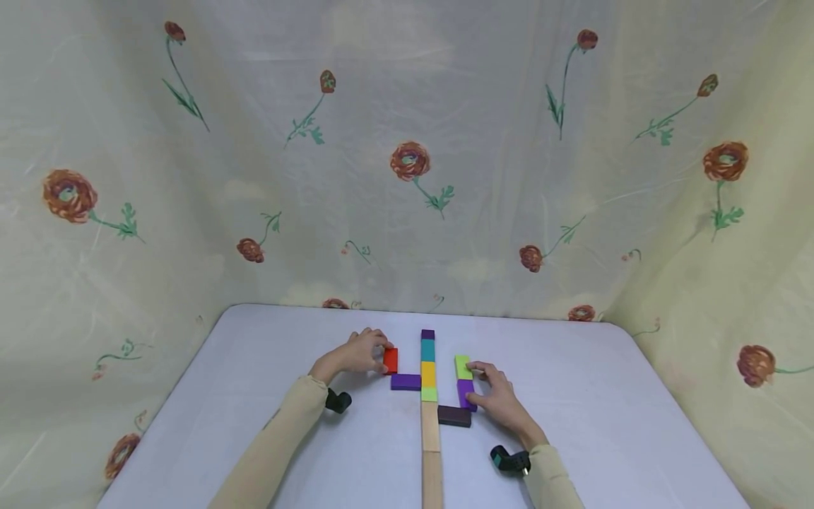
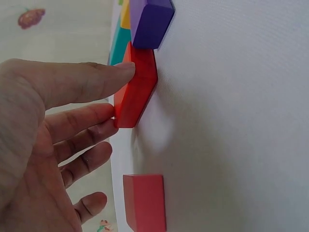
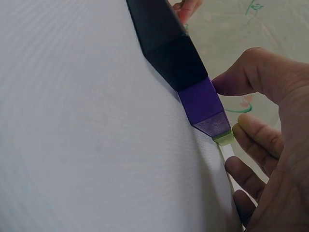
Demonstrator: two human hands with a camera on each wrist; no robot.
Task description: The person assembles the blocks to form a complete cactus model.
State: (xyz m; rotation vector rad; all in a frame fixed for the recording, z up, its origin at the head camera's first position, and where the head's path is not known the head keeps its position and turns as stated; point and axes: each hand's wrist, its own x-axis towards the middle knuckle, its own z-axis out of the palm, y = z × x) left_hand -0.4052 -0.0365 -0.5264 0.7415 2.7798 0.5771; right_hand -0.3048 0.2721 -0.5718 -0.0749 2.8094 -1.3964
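My left hand pinches a red block between thumb and fingers. The red block's near end meets a purple block that sticks out left from the central row. My right hand touches two blocks lying end to end. Its index finger is at the lime green block, while its thumb rests against a second purple block. In the right wrist view the thumb lies close to where that purple block meets a dark block.
The central row runs along the white table: wooden blocks nearest, then green, yellow, teal and dark purple. A pinkish-red block stands beyond the left fingers in the left wrist view. Flowered cloth surrounds the table.
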